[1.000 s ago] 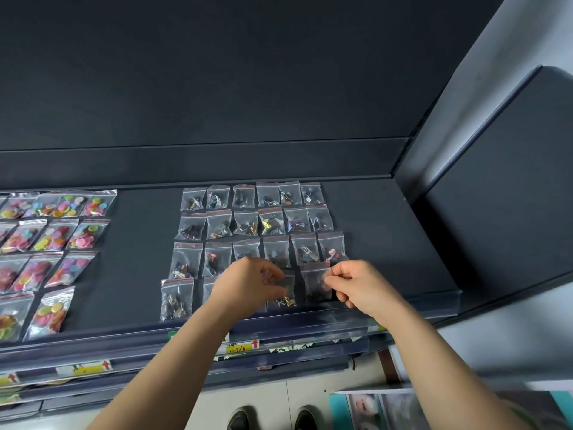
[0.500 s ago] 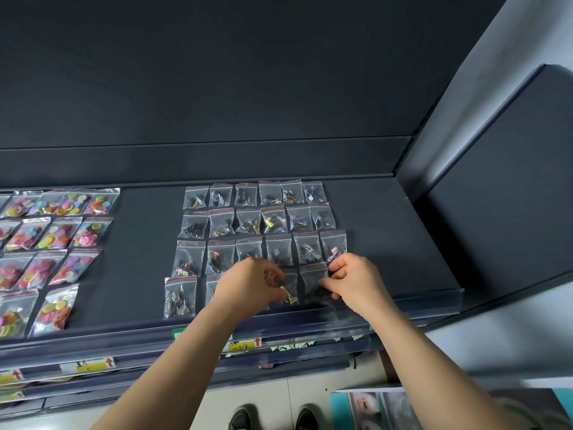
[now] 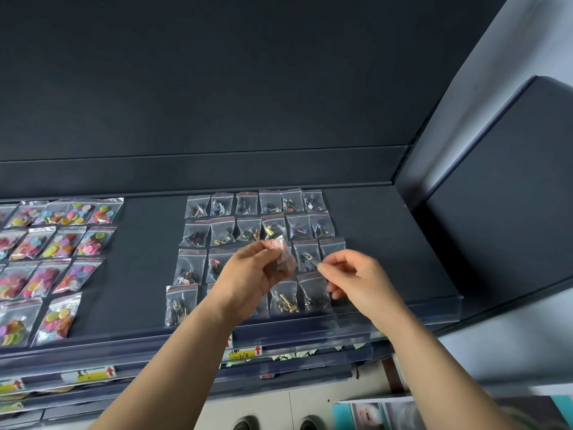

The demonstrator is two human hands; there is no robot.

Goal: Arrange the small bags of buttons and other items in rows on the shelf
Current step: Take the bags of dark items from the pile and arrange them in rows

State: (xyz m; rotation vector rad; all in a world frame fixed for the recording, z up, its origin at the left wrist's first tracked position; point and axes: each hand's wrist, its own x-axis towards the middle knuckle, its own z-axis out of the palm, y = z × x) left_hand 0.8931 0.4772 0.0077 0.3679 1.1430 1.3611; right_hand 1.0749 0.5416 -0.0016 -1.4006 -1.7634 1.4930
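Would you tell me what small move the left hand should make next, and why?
Probably lower the small bag that the left hand holds above the grid onto the shelf, at the right end of the front row beside the last bag there. That row seems to end short of the one behind it.

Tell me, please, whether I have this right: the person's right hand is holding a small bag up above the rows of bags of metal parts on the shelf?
Not quite: it is the left hand that holds the small bag up above the rows of bags of metal parts on the shelf, as the head view shows. The right hand is beside it.
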